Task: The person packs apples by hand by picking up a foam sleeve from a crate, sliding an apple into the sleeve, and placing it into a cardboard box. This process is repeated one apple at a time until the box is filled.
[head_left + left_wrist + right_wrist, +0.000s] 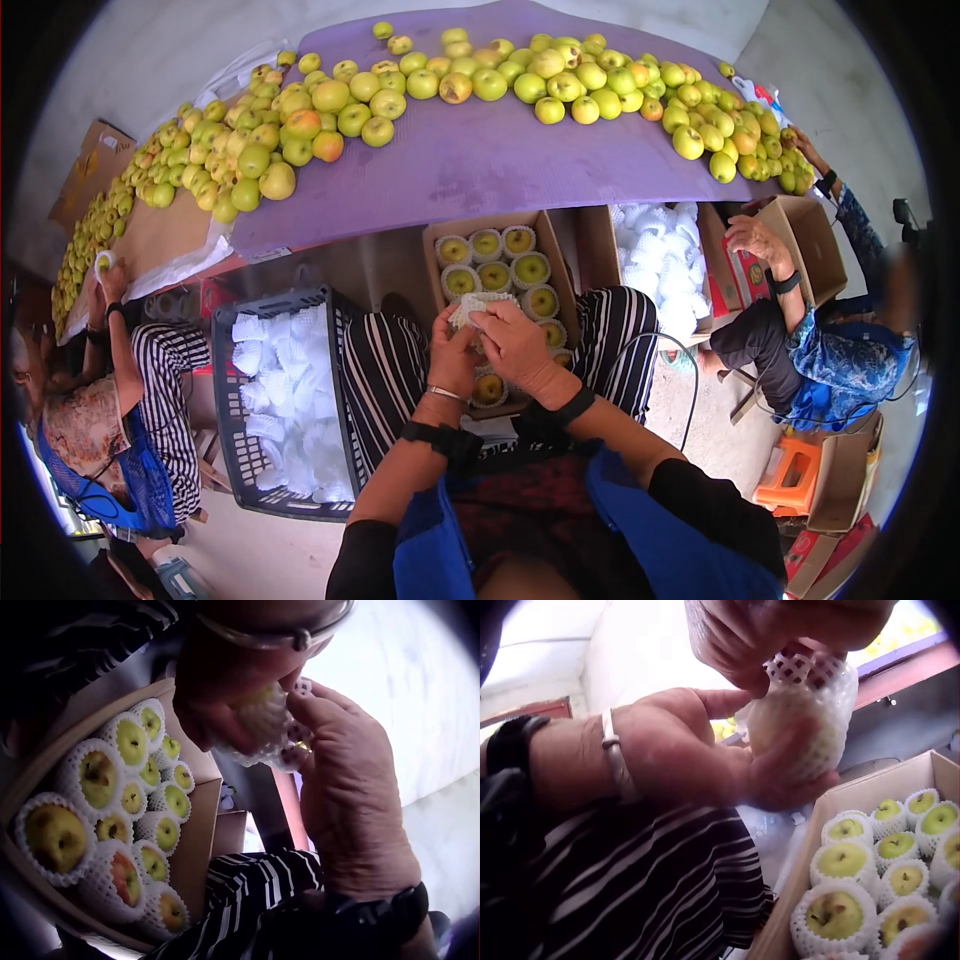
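Above the cardboard box [432, 262] of netted apples, the left hand [453, 358] holds an apple wrapped in white foam net [799, 731], its fingers curled under and around it. The right hand [518, 345] pinches the net's upper edge between thumb and fingers. In the left wrist view, the left hand [232, 690] partly hides the wrapped apple [259, 727], and the right hand [349, 780] meets it from the other side. Green-yellow apples in nets [842, 859] sit in rows in the box, stems upward.
A black crate [225, 420] of white foam nets stands at the left, and a box of nets [660, 260] at the right. Loose apples [330, 95] lie across the purple-covered table [430, 160]. People sit on both sides; an orange stool [793, 478] stands at the lower right.
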Motion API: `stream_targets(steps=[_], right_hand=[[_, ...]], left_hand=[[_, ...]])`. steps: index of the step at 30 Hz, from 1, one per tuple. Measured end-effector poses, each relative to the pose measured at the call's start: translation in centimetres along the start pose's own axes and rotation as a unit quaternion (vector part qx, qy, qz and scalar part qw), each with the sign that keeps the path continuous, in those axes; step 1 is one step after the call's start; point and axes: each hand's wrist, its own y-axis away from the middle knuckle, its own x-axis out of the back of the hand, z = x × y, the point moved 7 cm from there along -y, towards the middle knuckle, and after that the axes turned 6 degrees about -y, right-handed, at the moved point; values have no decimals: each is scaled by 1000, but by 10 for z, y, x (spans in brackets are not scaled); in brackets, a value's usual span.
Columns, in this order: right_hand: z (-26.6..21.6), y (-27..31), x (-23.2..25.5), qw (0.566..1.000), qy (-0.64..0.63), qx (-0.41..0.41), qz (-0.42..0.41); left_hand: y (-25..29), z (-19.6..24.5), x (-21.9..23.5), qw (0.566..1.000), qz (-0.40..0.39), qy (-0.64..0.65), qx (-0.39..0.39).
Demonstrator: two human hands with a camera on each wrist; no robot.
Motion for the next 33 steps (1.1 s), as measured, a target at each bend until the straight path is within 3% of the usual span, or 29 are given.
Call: stream_targets(steps=[1,3,4,6,9,10,12,14,15,17,19,21,23,26,30,32,33], right_hand=[[-3,2,-4,999,21,30,2],[-9,3,-7,997,41,62,5],[-14,3,-6,995,52,83,7],[-19,6,-7,993,63,104,11],[-28,13,-7,988,56,143,8],[-32,14,-5,987,28,153,-27],[-33,17,-5,985,-1,162,-60],[-10,18,6,991,-128,35,17],[-7,19,8,991,-128,35,18],[31,27,12,952,-211,-210,76],[26,21,23,966,-148,-186,103],[21,13,32,975,-85,-162,128],[8,4,37,989,-38,-62,132],[16,5,29,993,-67,-50,84],[30,7,23,993,-75,-47,82],[52,11,20,981,-111,-131,91],[60,13,18,981,-111,-131,91]], left_hand=[[-1,-2,3,1000,0,0,-1],[-1,3,-5,983,-91,157,-39],[-1,4,-4,983,-91,156,-39],[6,11,-15,954,-174,242,-36],[-1,7,-9,962,-161,219,-41],[-2,6,-7,962,-161,218,-41],[-4,3,-6,945,-158,286,7],[-4,8,-11,941,-168,291,-24],[-2,14,-14,936,-178,298,-55],[1,14,-18,936,-191,294,-41],[6,15,-23,934,-203,292,-27],[9,18,-24,954,-185,228,-61],[7,15,-23,959,-192,205,-46],[6,12,-26,966,-198,166,-28],[4,7,-26,983,-167,72,-12],[5,7,-27,983,-176,54,-12],[5,6,-28,982,-184,35,-12]])
